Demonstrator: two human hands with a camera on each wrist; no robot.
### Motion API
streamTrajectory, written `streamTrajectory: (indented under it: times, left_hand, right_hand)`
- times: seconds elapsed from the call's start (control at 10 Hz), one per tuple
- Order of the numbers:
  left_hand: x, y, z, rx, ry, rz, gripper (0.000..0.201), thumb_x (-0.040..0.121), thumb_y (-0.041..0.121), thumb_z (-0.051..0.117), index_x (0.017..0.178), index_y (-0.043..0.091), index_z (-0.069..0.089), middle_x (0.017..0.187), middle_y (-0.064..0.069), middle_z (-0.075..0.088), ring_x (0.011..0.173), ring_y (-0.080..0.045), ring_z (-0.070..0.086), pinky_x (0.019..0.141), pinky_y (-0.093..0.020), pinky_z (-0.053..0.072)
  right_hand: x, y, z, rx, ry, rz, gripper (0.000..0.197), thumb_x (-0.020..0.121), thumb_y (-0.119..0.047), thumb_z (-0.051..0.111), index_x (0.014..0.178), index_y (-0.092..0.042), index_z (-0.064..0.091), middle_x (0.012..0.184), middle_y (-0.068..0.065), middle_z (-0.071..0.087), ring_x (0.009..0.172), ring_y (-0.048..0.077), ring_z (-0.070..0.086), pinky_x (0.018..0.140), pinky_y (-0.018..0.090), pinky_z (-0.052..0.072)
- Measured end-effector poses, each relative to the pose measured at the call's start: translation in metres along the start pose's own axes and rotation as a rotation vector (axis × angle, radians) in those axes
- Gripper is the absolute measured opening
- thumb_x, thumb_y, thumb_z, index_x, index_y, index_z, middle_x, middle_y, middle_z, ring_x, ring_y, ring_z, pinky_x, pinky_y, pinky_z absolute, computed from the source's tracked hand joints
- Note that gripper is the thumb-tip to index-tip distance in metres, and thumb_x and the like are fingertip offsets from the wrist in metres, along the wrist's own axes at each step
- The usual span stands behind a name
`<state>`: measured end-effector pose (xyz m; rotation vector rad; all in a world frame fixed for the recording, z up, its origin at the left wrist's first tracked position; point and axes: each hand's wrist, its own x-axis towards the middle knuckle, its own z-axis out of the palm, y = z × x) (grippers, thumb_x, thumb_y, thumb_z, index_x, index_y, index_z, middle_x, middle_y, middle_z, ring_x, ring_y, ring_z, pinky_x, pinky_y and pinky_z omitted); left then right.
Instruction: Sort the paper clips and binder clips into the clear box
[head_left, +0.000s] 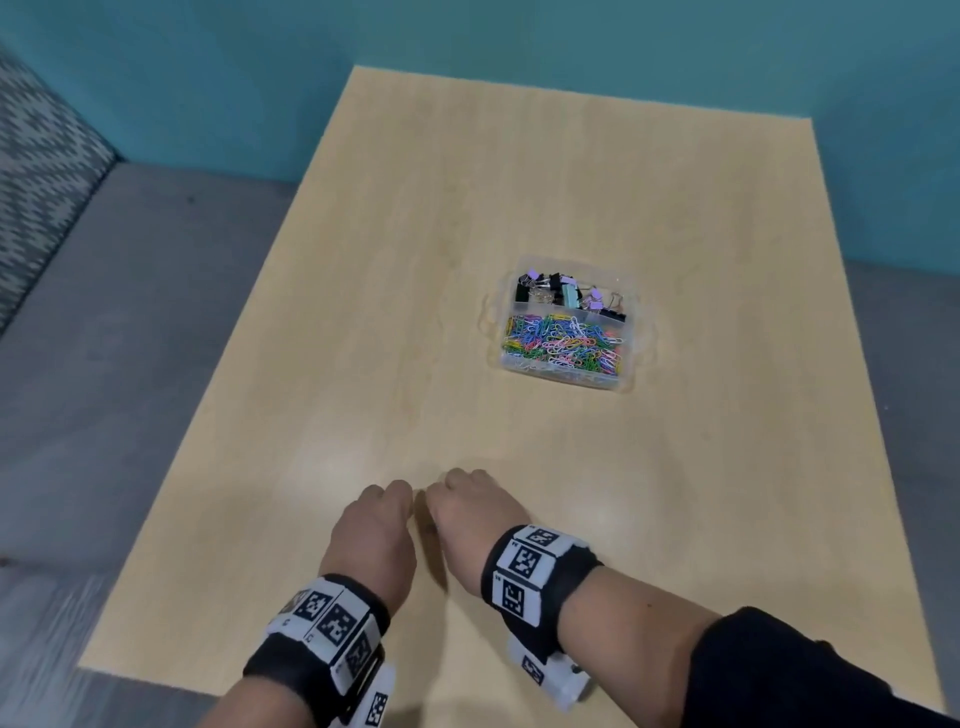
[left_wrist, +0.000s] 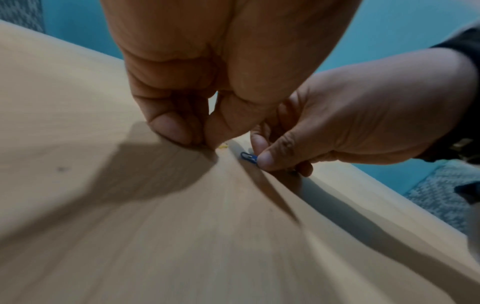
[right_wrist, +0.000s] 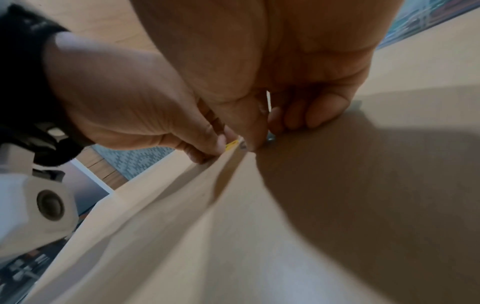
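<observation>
The clear box (head_left: 631, 306) sits right of the table's centre, with binder clips (head_left: 561, 292) in its far compartment and coloured paper clips (head_left: 563, 340) in the near one. Both hands are down on the table near its front edge, knuckles up and almost touching. My left hand (head_left: 397, 493) pinches a yellow paper clip (left_wrist: 223, 146) against the tabletop with thumb and fingertips. Beside it, my right hand (head_left: 460, 483) pinches a blue paper clip (left_wrist: 248, 157) that lies on the wood. In the head view both clips are hidden under the hands.
The light wooden table (head_left: 467, 208) is backed by a teal wall (head_left: 519, 36). Grey floor (head_left: 130, 312) and a patterned rug (head_left: 36, 171) lie to the left. The box stands well beyond the hands, to the right.
</observation>
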<state>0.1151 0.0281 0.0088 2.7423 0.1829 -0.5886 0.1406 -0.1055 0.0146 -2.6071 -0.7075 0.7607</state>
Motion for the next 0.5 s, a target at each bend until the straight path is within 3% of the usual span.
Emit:
streamTrajectory:
  times: [0.1,0.2,0.3,0.4,0.5]
  left_hand:
    - [0.0,0.003,0.003,0.028,-0.034,0.039,0.022,0.076,-0.002,0.039,0.081,0.019,0.037,0.076,0.003,0.038,0.071,-0.018,0.039,0.059,-0.028,0.027]
    - [0.008,0.016,-0.006,0.109,-0.079,0.103,0.019,0.075,0.002,0.044,0.079,0.018,0.036,0.075,0.004,0.036,0.069,-0.017,0.037,0.058,-0.028,0.026]
    - [0.043,0.048,-0.031,-0.03,0.0,0.15,0.011,0.075,0.007,0.049,0.081,0.016,0.046,0.079,0.0,0.047,0.07,-0.021,0.045,0.059,-0.03,0.032]
    - [0.091,0.096,-0.057,-0.133,0.127,0.246,0.012,0.073,0.007,0.054,0.083,0.015,0.053,0.084,-0.004,0.054,0.075,-0.026,0.051,0.063,-0.033,0.039]
    - [0.126,0.136,-0.07,-0.177,0.167,0.319,0.015,0.075,0.006,0.054,0.082,0.019,0.052,0.088,-0.005,0.055,0.076,-0.026,0.051,0.064,-0.032,0.039]
  right_hand:
    - [-0.003,0.005,-0.005,0.021,-0.048,0.001,0.023,0.08,0.0,0.05,0.1,-0.009,0.053,0.102,0.012,0.054,0.095,0.03,0.048,0.082,0.039,0.045]
    - [-0.007,0.031,-0.028,0.124,0.013,0.116,0.012,0.081,-0.003,0.046,0.084,-0.014,0.045,0.092,0.011,0.058,0.087,0.032,0.054,0.071,0.037,0.045]
    - [-0.008,0.082,-0.068,0.273,0.328,0.364,0.006,0.08,-0.009,0.05,0.076,-0.012,0.046,0.075,0.007,0.059,0.07,0.029,0.054,0.059,0.036,0.044]
    - [-0.002,0.127,-0.105,0.387,0.586,0.539,0.007,0.079,-0.011,0.051,0.073,-0.015,0.05,0.066,0.004,0.059,0.063,0.026,0.055,0.056,0.034,0.045]
    - [0.01,0.149,-0.128,0.39,0.541,0.546,0.004,0.082,-0.015,0.055,0.079,-0.016,0.054,0.072,0.004,0.062,0.068,0.026,0.058,0.056,0.031,0.045]
